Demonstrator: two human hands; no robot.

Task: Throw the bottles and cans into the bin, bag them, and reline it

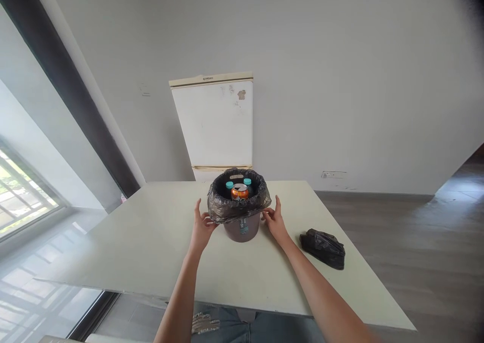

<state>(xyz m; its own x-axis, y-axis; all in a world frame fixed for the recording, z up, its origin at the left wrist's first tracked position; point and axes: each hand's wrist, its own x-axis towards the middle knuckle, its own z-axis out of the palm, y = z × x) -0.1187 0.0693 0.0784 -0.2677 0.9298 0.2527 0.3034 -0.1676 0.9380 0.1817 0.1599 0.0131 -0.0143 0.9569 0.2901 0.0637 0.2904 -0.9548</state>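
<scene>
A small brownish-purple trash bin [242,232] stands upright on the table, lined with a black trash bag [227,211] folded down over its rim. Inside, an orange drink can [239,193] sits with two turquoise-capped bottles [247,181], their bodies mostly hidden. At the bin's left side, my left hand [202,228] has its fingers closed on the bag's hanging edge, one digit raised. My right hand [275,223] pinches the same edge on the right, also with a digit pointing up.
To the right on the pale table [151,247] lies a bundle of folded black bags [323,248]. A white refrigerator [219,126] stands behind the table against the grey wall. A barred window [22,191] is at the left.
</scene>
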